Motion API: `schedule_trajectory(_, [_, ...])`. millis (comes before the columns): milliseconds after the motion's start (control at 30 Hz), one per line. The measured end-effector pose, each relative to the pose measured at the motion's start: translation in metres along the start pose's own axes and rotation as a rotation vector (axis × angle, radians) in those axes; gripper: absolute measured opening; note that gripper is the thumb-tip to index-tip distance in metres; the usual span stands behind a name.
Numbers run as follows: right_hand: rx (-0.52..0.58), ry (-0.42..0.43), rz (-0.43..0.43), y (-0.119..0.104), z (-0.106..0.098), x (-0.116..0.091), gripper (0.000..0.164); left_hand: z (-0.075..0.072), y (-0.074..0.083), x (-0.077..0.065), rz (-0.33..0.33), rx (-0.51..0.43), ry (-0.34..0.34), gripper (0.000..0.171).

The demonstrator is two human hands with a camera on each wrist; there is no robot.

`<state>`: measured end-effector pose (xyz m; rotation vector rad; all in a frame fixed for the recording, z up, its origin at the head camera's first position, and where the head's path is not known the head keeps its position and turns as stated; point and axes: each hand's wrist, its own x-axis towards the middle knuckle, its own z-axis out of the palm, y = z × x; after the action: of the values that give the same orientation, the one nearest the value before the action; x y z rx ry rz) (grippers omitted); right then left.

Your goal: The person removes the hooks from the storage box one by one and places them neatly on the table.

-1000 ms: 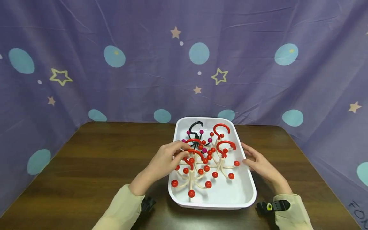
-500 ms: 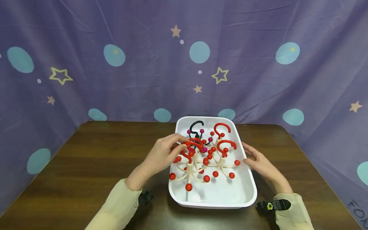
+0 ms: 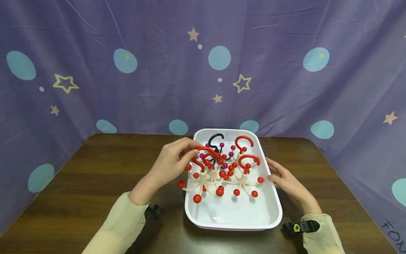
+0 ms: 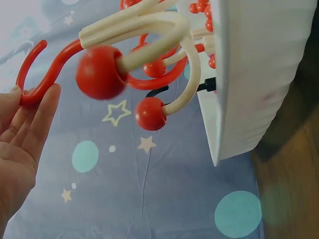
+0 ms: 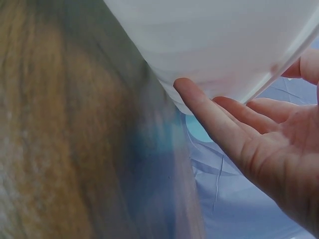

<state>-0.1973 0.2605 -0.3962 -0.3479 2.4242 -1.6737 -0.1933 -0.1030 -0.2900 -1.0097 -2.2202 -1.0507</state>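
Red hanger (image 3: 203,179): hangs nearly upright over the left side of the white tray (image 3: 247,213), hook (image 4: 56,63) uppermost, cream arms spread below with red balls at the tips, reaching past the left rim with one ball.
Left hand (image 3: 169,160): nearly closed, pinches the top of that hook between thumb and fingers.
Right hand (image 3: 288,183): relaxed and fairly straight-fingered, touches the outside of the tray's right wall, with the thumb at the rim.
Other red hangers (image 3: 244,179): stand in the tray, three in all, at back right, at mid right and just behind the held piece, partly hidden there.
Black hanger (image 3: 216,151): sits at the tray's back left, with magenta balls.
Tabletop (image 3: 88,183): dark brown wood, carries the tray.
Backdrop (image 3: 158,98): purple cloth, printed with stars and blue dots.
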Motion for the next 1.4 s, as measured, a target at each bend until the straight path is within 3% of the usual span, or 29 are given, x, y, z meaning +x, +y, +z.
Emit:
schedule_trajectory(533, [-0.003,0.001,-0.015,0.0,0.0,0.001,0.065,-0.022,-0.002,0.007,0.028,0.026,0.076,0.015])
schedule_trajectory(1067, [-0.011,0.005,-0.001,0.001,0.0,0.002,0.065,-0.043,-0.019,0.01,0.03,0.046,0.149,0.021])
schedule_trajectory(1267, [0.001,0.01,0.009,0.002,0.001,0.002,0.065,-0.048,-0.03,0.011,0.007,0.084,0.181,0.018])
schedule_trajectory(1400, [0.011,0.011,0.012,0.004,0.001,0.003,0.065,-0.05,-0.038,0.011,-0.044,0.049,0.191,0.018])
